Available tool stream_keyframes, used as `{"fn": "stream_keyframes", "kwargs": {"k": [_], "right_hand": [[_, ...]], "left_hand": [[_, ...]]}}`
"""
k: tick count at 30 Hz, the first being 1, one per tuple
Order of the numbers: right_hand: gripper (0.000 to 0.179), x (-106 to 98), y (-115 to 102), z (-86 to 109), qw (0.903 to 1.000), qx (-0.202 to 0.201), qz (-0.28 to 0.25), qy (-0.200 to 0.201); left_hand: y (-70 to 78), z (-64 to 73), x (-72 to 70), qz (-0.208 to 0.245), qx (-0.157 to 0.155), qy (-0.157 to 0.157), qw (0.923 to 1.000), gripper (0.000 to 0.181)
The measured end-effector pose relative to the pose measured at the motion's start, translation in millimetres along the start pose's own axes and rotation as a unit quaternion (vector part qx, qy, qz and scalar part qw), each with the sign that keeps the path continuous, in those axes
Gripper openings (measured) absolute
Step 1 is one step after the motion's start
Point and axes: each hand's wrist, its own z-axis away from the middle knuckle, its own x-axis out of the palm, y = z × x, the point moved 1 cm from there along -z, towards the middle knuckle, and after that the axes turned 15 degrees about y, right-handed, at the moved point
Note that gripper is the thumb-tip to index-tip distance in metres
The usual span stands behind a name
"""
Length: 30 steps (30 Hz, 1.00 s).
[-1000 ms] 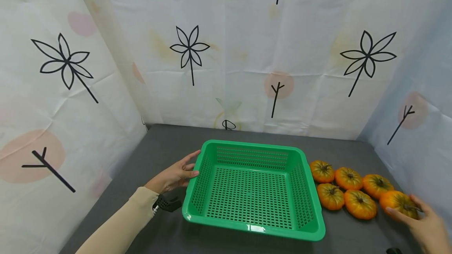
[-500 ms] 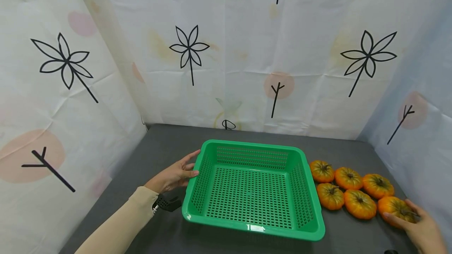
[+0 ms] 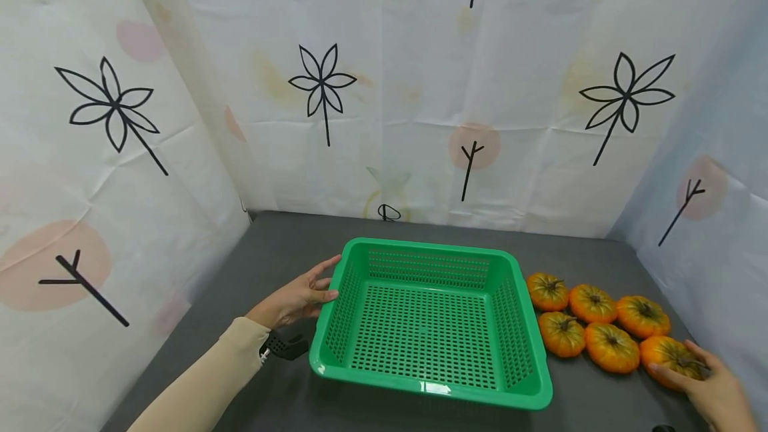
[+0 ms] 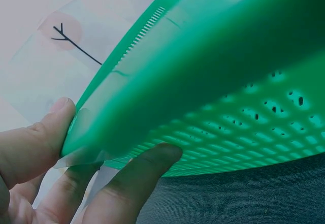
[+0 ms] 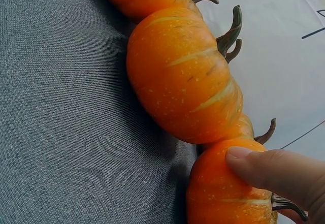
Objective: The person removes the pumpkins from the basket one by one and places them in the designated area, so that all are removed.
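My left hand (image 3: 294, 302) grips the left rim of a green perforated plastic basket (image 3: 420, 389); in the left wrist view the thumb (image 4: 43, 137) lies along the rim while fingers reach beneath. Nothing lies inside the basket. At the far right, my right hand (image 3: 717, 389) holds a small orange pumpkin (image 3: 663, 355) between thumb and fingers. That pumpkin sits at the front end of a cluster, right beside another pumpkin (image 3: 612, 349). In the right wrist view the thumb presses on the side of the held pumpkin (image 5: 228, 183), near its curved stem.
Several more small pumpkins stand in two rows along the basket's right side, among them one at the back (image 3: 546, 292) and one at the right (image 3: 643, 315). The dark grey table (image 3: 300, 232) is bounded by white patterned cloth (image 3: 408, 85) behind and on both sides.
My right hand has shifted the held pumpkin slightly left and toward me, closer to its neighbour. The left hand and the basket have stayed where they were.
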Motion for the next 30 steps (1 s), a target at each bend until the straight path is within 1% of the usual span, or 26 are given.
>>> {"fn": "stream_keyframes", "kwargs": {"k": [3,6,12,17,22,30], "right_hand": [[0.124,1.0,0.8,-1.0,1.0000,-0.001,-0.004,0.000],[0.119,1.6,0.6,-1.5,1.0000,-0.001,-0.004,-0.001],[0.116,1.5,-1.4,0.0,1.0000,-0.002,0.004,-0.004],[0.111,1.3,-3.2,1.0,1.0000,-0.003,0.006,-0.006],[0.116,2.0,-2.3,-0.2,0.9999,-0.003,0.008,-0.005],[0.118,3.4,-1.5,-3.0,1.0000,-0.003,0.007,-0.006]], "left_hand": [[-0.4,-0.6,0.2,0.000,0.000,0.001,1.0000,0.089],[-0.8,-0.8,0.0,0.001,-0.002,0.002,1.0000,0.089],[-0.7,-0.3,-0.2,0.001,-0.001,0.005,1.0000,0.089],[-0.9,-0.6,-0.3,0.000,-0.001,0.005,1.0000,0.088],[0.0,0.1,0.2,0.003,-0.003,0.006,1.0000,0.088],[0.3,0.6,0.6,0.002,-0.004,0.008,1.0000,0.087]]}}
